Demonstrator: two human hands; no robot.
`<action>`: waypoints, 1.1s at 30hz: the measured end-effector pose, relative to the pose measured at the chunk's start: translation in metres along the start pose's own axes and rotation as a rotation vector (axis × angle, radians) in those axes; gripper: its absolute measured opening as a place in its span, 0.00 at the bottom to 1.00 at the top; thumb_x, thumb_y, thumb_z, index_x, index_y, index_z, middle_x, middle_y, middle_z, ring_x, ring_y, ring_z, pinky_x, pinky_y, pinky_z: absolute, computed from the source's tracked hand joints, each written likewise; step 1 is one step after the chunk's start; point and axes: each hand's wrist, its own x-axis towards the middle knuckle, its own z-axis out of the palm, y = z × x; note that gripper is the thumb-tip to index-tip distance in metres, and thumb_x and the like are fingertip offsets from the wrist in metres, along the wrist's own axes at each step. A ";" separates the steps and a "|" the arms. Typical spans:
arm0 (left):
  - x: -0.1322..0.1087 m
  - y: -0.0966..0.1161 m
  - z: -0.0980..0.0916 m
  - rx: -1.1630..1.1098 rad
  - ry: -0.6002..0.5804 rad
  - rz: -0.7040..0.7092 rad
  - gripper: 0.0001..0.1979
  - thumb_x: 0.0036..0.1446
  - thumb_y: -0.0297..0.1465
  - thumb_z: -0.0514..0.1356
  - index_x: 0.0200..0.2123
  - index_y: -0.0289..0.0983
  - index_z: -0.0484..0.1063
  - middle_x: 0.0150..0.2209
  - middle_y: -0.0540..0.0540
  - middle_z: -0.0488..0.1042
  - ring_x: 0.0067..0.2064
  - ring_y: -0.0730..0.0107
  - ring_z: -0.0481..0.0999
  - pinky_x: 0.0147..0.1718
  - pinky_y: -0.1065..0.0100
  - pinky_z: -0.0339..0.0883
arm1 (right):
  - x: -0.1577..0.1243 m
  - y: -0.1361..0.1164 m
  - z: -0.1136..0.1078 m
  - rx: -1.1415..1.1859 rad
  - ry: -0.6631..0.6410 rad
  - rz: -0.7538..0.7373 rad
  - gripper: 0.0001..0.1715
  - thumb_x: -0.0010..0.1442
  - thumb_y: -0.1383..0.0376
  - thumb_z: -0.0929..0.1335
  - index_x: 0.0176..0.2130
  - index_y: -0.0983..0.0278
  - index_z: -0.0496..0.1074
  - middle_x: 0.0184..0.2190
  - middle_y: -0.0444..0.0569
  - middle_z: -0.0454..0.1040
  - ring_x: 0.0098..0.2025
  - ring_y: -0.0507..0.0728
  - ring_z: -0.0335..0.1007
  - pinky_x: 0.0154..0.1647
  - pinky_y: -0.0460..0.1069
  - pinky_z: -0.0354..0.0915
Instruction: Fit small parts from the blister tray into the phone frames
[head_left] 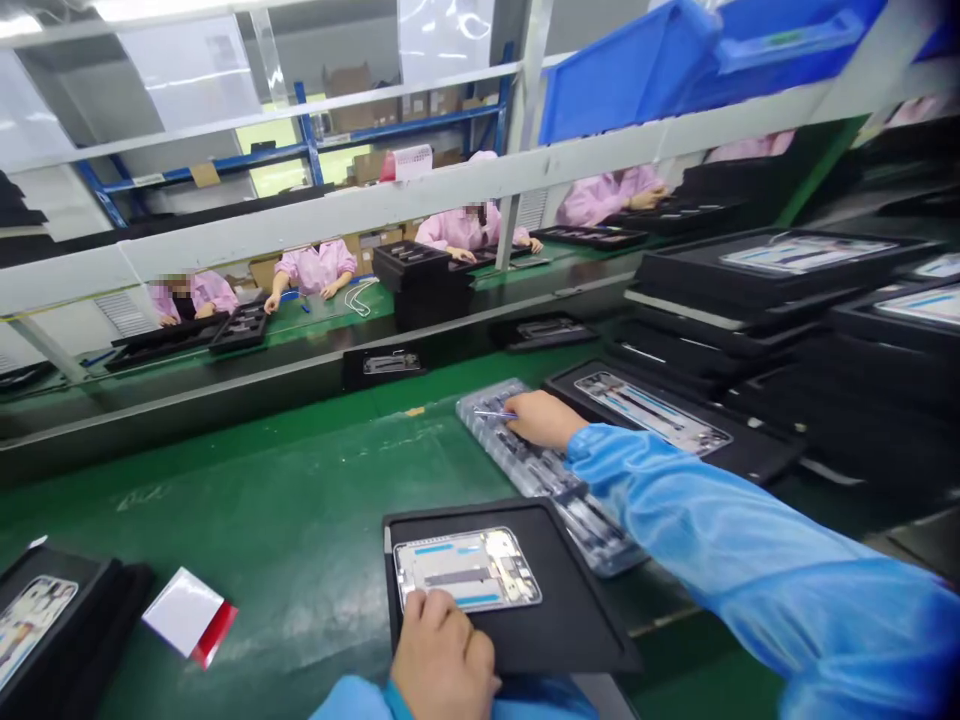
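A metal phone frame (469,568) with blue strips lies in a black foam tray (570,610) in front of me. My left hand (444,655) is closed, its curled fingers at the frame's near edge and over the tray; the thumb's grip is partly hidden. Farther off, my right hand (546,420) is closed around a thin metal tool that looks like tweezers (495,413). It is above a clear plastic blister tray (487,425) holding several dark strip-like parts. The blister tray lies slantwise behind the foam tray, partly covered by my right sleeve.
Another foam tray with a phone frame (652,410) lies beyond my right arm, beside stacked black trays (780,290). At left are more trays (82,620) and a white-and-red packet (187,612) on the green bench (285,500). Co-workers in pink (469,228) sit across.
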 end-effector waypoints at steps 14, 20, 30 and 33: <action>0.004 -0.011 -0.069 -0.410 0.027 -0.358 0.05 0.56 0.25 0.61 0.33 0.40 0.68 0.32 0.48 0.73 0.37 0.63 0.71 0.38 0.60 0.65 | -0.006 0.021 -0.023 0.427 0.144 0.108 0.18 0.54 0.51 0.69 0.35 0.63 0.77 0.27 0.48 0.76 0.30 0.56 0.70 0.30 0.48 0.60; 0.029 -0.034 -0.091 -0.570 0.152 -0.510 0.05 0.58 0.25 0.60 0.37 0.40 0.72 0.34 0.50 0.75 0.37 0.68 0.73 0.38 0.66 0.65 | -0.056 -0.026 -0.040 0.827 0.048 -0.007 0.30 0.55 0.41 0.68 0.36 0.66 0.74 0.23 0.46 0.70 0.20 0.49 0.56 0.21 0.48 0.56; 0.019 -0.033 -0.083 -0.657 0.074 -0.258 0.05 0.61 0.30 0.61 0.40 0.40 0.76 0.36 0.47 0.80 0.39 0.66 0.77 0.42 0.64 0.70 | -0.165 -0.147 -0.017 1.241 -0.531 -0.239 0.13 0.55 0.56 0.72 0.32 0.63 0.69 0.23 0.41 0.68 0.24 0.49 0.58 0.25 0.45 0.57; 0.011 -0.034 -0.084 -0.671 0.046 -0.206 0.06 0.63 0.30 0.59 0.40 0.40 0.77 0.35 0.46 0.80 0.39 0.66 0.78 0.43 0.63 0.71 | -0.164 -0.153 -0.009 1.255 -0.560 -0.251 0.11 0.54 0.59 0.72 0.31 0.63 0.69 0.23 0.40 0.67 0.25 0.49 0.59 0.26 0.45 0.58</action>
